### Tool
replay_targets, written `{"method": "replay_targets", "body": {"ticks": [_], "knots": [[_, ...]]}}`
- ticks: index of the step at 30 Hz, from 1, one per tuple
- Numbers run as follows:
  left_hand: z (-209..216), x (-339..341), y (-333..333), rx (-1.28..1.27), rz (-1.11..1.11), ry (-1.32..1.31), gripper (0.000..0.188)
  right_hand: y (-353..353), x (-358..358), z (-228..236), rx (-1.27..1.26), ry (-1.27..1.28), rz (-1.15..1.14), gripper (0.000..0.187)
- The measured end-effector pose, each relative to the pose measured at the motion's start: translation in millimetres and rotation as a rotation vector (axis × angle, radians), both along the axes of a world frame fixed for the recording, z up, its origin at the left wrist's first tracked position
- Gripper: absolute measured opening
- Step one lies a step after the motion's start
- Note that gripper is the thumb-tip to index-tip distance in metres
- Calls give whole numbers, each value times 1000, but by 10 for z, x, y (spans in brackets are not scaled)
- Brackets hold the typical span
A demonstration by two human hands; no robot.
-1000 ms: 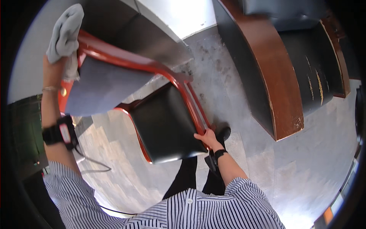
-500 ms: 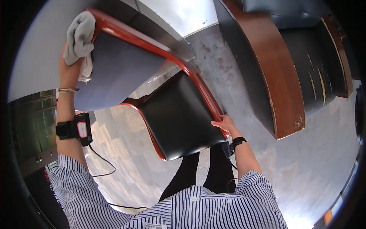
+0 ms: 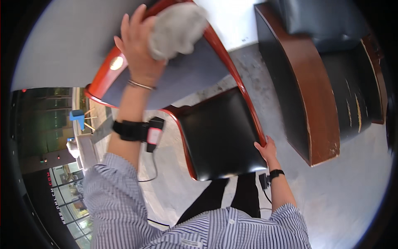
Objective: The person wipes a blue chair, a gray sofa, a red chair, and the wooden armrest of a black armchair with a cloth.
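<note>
A chair with a glossy red-brown wooden frame, a black padded seat and a dark grey back panel stands tilted before me. My left hand is raised over the top of its back. It holds a crumpled grey cloth on its thumb side, while its other fingers are spread apart; motion blurs both. Whether the cloth touches the frame I cannot tell. Lower down, my right hand grips the chair's right side rail near the front corner of the seat. A pale oval badge sits on the top rail.
At the right stands a black padded armchair with broad brown wooden arms and torn upholstery. Grey floor surrounds my legs. A blue chair is farther off at the left. Cables hang from the black bands on both my wrists.
My left hand has moved right along the chair's top rail with the cloth, its fingers now spread. The chair appears farther right in view. My right hand keeps its hold.
</note>
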State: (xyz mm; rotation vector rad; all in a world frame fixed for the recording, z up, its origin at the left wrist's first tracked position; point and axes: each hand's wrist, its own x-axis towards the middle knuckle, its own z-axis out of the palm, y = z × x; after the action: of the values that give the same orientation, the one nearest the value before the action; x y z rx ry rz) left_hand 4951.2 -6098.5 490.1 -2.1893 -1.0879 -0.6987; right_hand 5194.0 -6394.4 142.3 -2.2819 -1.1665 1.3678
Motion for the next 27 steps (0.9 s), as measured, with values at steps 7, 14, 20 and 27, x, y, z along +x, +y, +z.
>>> {"method": "replay_targets", "body": {"ticks": [7,14,20,27], "knots": [[-315,-459,-436,70,-9,104,39,71,-343,205,274,-355,160,73],[-321,-1530,-942,11,283,238,40,71,-375,215,306,-465,270,65],[-268,-497,-605,-50,10,-163,39,77,-296,232,190,-457,254,63],[-881,-49,-377,-31,-106,108,32,198,-453,326,105,-447,286,60]]}}
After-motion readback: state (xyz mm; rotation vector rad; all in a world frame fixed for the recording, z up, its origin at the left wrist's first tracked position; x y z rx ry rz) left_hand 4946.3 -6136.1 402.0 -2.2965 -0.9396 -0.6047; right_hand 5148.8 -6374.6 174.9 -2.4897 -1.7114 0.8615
